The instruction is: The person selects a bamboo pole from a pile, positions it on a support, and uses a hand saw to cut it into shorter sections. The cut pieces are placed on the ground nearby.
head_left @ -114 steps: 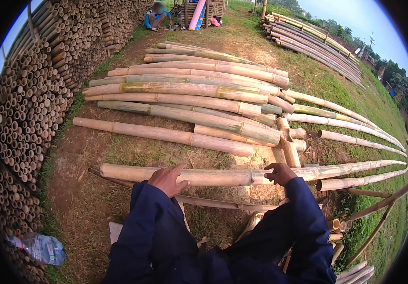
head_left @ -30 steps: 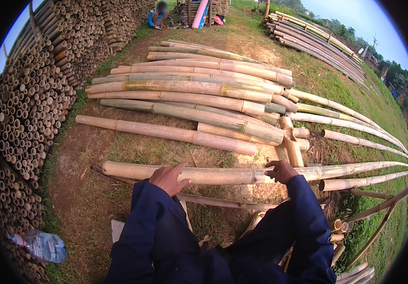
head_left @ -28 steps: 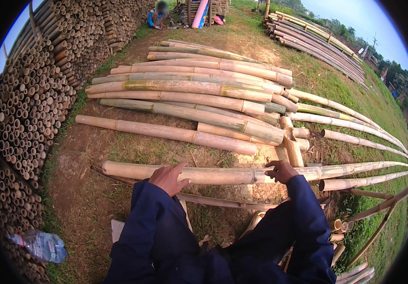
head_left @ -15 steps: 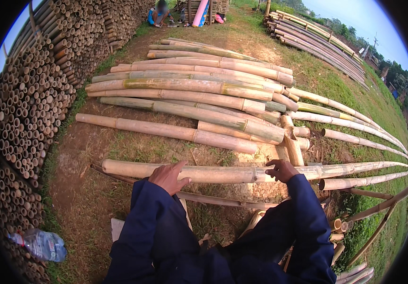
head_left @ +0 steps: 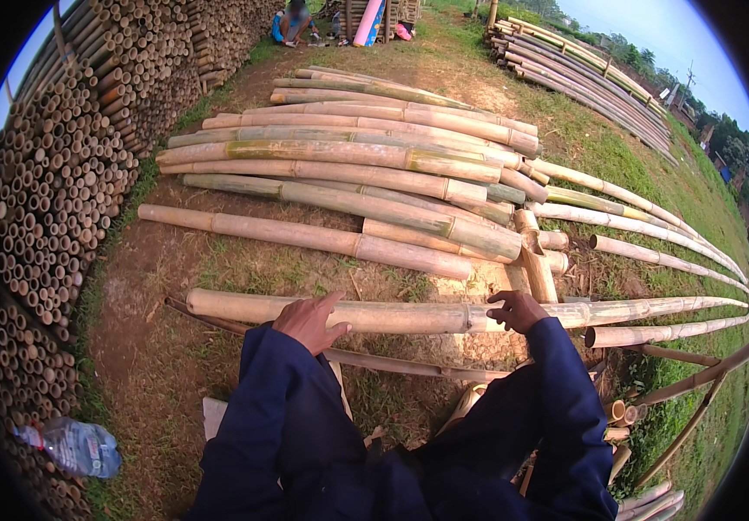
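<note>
I saw the bamboo pole (head_left: 409, 314) lying crosswise, left to right, just before me; my left hand (head_left: 309, 321) rested flat and open on it, my right hand (head_left: 518, 310) lay curled over it farther along.

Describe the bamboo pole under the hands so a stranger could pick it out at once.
Start at the big pile of bamboo poles lying on the ground. Nearer the person, past one stray pole, lies a long pale pole alone. Only it has the left hand and right hand resting on it.
</note>
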The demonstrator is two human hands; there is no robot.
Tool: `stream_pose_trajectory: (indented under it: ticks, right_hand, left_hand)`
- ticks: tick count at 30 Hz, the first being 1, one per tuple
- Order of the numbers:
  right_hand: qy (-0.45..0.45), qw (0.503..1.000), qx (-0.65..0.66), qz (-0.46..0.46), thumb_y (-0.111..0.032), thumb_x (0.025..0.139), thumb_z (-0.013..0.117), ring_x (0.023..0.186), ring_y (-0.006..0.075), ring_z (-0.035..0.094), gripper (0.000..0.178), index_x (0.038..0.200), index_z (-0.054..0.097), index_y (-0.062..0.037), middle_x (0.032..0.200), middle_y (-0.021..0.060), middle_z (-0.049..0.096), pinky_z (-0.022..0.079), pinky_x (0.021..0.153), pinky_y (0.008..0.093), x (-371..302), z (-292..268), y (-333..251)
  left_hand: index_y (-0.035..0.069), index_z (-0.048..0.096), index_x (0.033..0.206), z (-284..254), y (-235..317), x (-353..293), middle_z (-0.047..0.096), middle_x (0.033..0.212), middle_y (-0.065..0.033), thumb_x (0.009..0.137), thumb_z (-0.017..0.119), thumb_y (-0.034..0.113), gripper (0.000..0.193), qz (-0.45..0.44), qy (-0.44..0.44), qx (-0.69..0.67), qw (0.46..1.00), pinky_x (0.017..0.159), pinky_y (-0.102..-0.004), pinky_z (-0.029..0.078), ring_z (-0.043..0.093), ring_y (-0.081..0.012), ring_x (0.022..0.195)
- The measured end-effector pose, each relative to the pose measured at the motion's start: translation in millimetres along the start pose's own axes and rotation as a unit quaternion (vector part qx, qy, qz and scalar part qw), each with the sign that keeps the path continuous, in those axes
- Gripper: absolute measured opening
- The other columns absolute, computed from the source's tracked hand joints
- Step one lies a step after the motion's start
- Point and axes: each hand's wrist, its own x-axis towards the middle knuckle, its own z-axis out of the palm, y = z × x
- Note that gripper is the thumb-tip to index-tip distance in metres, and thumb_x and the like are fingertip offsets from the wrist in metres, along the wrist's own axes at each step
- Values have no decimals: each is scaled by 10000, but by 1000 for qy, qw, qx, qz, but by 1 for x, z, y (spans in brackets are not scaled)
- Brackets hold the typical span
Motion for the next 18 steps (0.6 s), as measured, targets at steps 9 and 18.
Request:
stream_pose_trajectory:
  ticks: [9,18]
  right_hand:
    - [3,1000,0,-1,-320,901,742,644,204,728,464,1269,694,-42,806,138,748,589,623,356,0,1,1]
    - [3,1000,-12,2,-277,936,747,627,185,711,427,1288,681,-45,786,129,742,567,596,352,-2,0,-3]
  left_hand:
    - [93,481,1484,-1,0,0,693,1255,-164,955,671,450,665,-2,-5,-6,1000,1019,-477,509,655,-376,1159]
    - [93,476,1487,-1,0,-1,694,1250,-172,958,664,457,669,2,1,-6,1000,1023,-476,507,655,-382,1158]
